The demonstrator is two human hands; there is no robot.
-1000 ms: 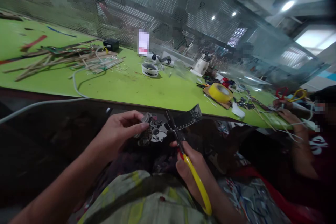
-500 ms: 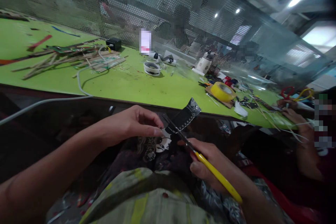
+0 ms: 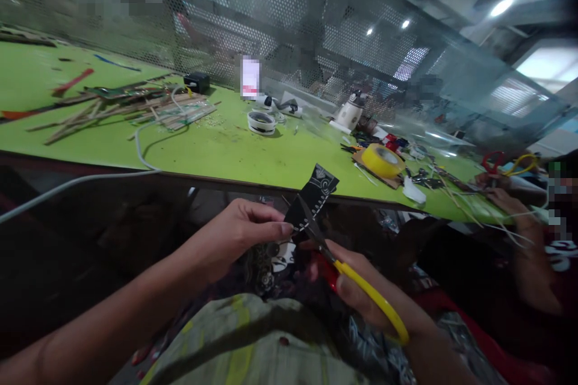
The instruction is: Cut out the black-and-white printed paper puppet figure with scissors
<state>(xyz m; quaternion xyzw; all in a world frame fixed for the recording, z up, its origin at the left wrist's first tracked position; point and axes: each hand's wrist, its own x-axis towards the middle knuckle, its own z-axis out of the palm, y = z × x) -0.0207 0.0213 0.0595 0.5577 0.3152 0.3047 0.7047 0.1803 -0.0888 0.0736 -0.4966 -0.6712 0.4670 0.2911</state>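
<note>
My left hand [image 3: 259, 222] pinches the patterned black strip [image 3: 306, 201], mid-frame, thumb and fingers closed. My right hand [image 3: 356, 295], lower right of centre, is wrapped round the scissors [image 3: 352, 272], blades across the strip. Risk: thumb sits near the blades; a slip could nick it. Slack pinch might let the strip fold. Green bench [image 3: 203, 150] edge behind could snag its tip.

The green table [image 3: 212, 153] bears wooden sticks [image 3: 158, 107], a black box [image 3: 198, 82], and a white ring [image 3: 262, 127].
</note>
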